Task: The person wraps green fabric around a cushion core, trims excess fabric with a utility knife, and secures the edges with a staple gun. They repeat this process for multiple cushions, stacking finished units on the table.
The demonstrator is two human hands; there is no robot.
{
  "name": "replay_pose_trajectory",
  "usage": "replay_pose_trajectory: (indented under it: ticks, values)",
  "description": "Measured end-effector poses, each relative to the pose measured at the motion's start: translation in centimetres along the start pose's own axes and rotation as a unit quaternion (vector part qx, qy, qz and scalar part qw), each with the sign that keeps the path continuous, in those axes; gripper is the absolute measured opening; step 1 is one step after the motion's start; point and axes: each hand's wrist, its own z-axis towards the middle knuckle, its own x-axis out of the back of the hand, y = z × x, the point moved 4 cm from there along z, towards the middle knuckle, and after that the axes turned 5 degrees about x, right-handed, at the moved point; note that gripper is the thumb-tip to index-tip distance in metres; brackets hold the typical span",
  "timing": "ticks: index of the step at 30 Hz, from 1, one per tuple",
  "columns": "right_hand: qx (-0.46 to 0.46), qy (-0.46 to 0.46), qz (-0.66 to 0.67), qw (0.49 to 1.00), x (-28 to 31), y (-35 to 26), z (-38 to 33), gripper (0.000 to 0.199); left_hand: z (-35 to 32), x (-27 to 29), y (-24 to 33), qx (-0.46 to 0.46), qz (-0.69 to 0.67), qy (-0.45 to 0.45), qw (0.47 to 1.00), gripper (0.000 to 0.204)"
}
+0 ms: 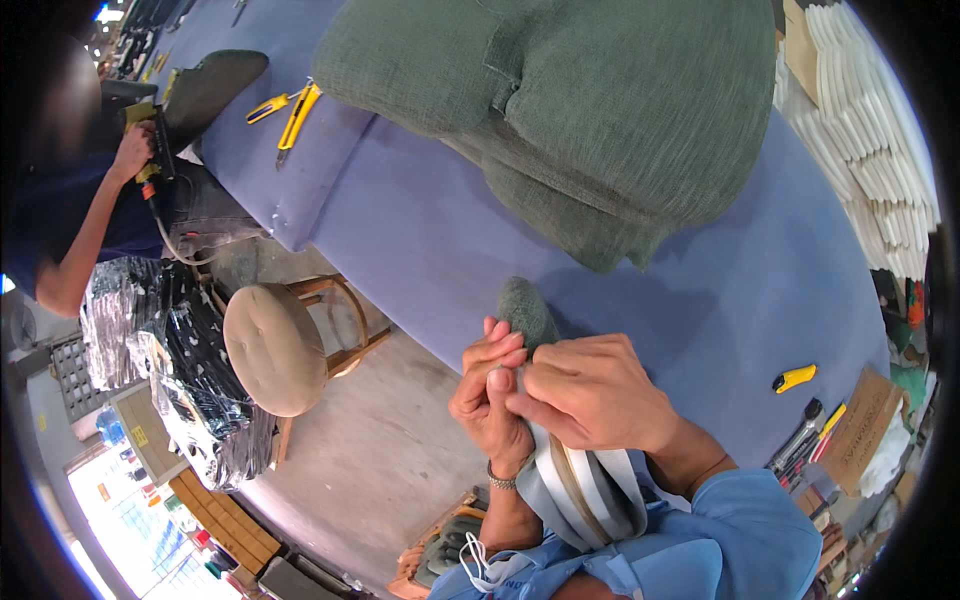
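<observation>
Two hands, left hand [490,392] and right hand [590,392], are pinched on one grey-green padded piece [524,312]; behind it, one green cushion [590,110] is laid on the counter [430,230].

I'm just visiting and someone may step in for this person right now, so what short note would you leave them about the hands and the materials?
Left hand: closed around the small green fabric-covered piece, fingers pressed to its side.
Right hand: pinching at the same spot, on top of the grey strip that hangs down toward the lap.
Nearby: the large green cushion cover lies on the purple table; a yellow utility knife sits to the right, more yellow cutters far left.
Done: fabric appears wrapped over the piece's tip.
Left: the strip is still loose below; how far it is attached is hidden by the hands.
</observation>
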Motion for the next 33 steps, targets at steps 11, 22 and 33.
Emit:
replay_pose_trajectory:
  ticks: [11,22,33]
  values:
    - [-0.139,0.071,0.363,0.918,-4.3,5.4,0.5,0.042,-0.9,1.8,-0.4,0.03,-0.045,-0.005,0.999,0.032]
    - [-0.219,0.087,0.406,0.883,-5.4,4.6,-1.0,0.036,-1.5,2.7,-1.5,0.032,-0.043,-0.033,0.998,0.031]
    - [-0.192,0.106,0.313,0.924,-6.5,4.6,-1.3,0.044,3.1,4.9,1.1,0.111,-0.029,-0.034,0.993,0.052]
